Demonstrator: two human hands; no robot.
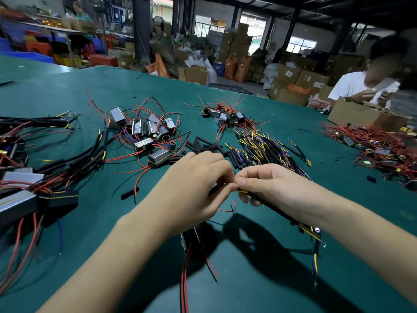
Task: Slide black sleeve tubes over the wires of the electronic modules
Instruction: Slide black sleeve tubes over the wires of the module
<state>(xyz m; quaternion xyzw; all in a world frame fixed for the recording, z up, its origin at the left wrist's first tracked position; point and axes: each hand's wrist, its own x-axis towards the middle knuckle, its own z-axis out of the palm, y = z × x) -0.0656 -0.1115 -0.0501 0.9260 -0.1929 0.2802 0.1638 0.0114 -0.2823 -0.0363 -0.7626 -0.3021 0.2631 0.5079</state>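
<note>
At centre frame the left hand (196, 190) and right hand (268, 188) are meeting fingertip to fingertip. The right hand is grasping a black sleeve (274, 208) that is running down toward lower right; the left is pinching the yellow wire (242, 191) at the sleeve's mouth. The module (190, 239) itself is lying partly hidden under the left wrist, red leads trailing toward the bottom edge.

Judgement: threading is under way. For a clean result the wire ends should be kept bunched and straight, the sleeve held in line with them, and fed in short pushes so no strand is folding back.

Loose sleeves (204, 144) are lying just above the hands; unsleeved modules (146, 129) are heaped at upper centre-left; sleeved assemblies (56, 163) are piling at the left edge; a cut-wire bundle (266, 147) is lying to the right. All are resting on a green table (90, 86). Behind, cartons (234, 44) are stacking up, and another person (365, 86) is sitting at upper right.
</note>
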